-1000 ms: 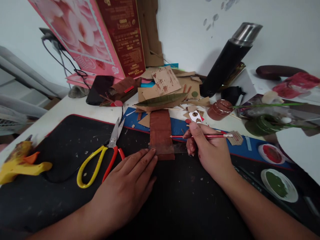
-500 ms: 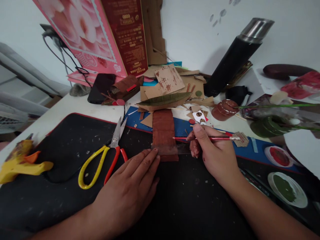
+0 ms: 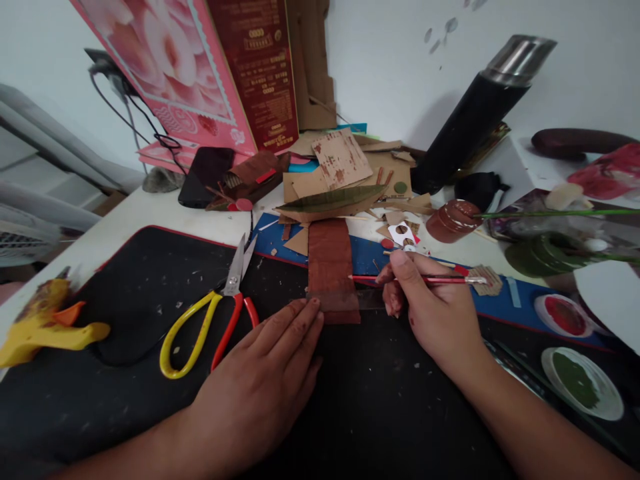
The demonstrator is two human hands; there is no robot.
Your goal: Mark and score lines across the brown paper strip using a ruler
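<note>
My right hand [image 3: 430,303] grips a red-handled paintbrush [image 3: 440,279], held level with its tip at the right edge of a brown-painted cardboard strip [image 3: 331,263]. The strip lies on the black mat [image 3: 130,293] and reaches back over a blue mat. My left hand [image 3: 260,380] rests flat on the black mat, fingers together, fingertips touching the strip's near left corner. A clear ruler [image 3: 370,298] lies across the strip's near end, under my right fingers.
Yellow-and-red scissors [image 3: 215,313] lie left of the strip, a yellow glue gun [image 3: 45,327] at far left. Cardboard scraps and a green leaf [image 3: 335,197] pile behind. A black flask [image 3: 475,113], brown paint jar [image 3: 453,220], red paint dish [image 3: 563,313] and green paint dish [image 3: 580,383] stand right.
The brush tip has shifted slightly along the strip's right edge; both hands stay in nearly the same place. The view has drifted a little.
</note>
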